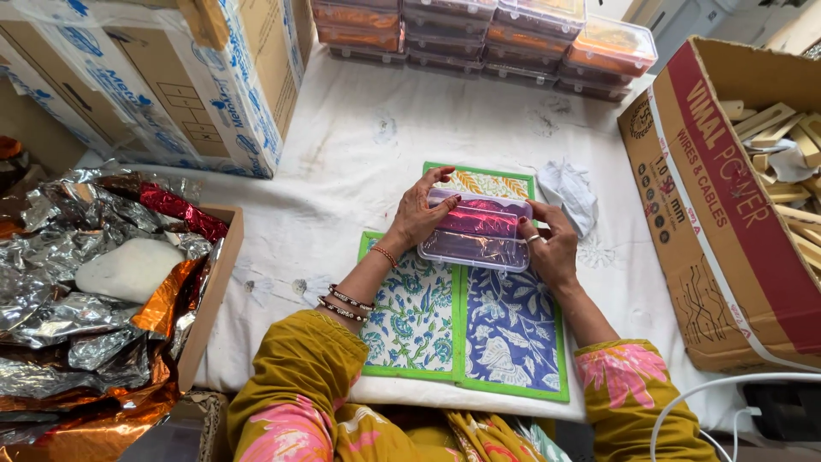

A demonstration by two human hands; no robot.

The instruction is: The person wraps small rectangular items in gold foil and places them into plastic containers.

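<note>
Fingers [445,202] of our left hand [419,218] and right hand [552,248] grasp the clear plastic box [477,231] at its two short ends. We hold it flat over the printed cloth mats [466,329] on the table [342,162]. Foil sheets [77,325] lie left; a carton of wooden pieces [735,214] stands right.

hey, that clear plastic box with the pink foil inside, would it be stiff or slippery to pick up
The clear plastic box probably holds its shape: left hand and right hand grip its short ends without visible bending. Its glossy lid may be somewhat slippery. It likely feels light, seemingly holding only shiny foil, and being flat and low, should not roll or tip.
</note>
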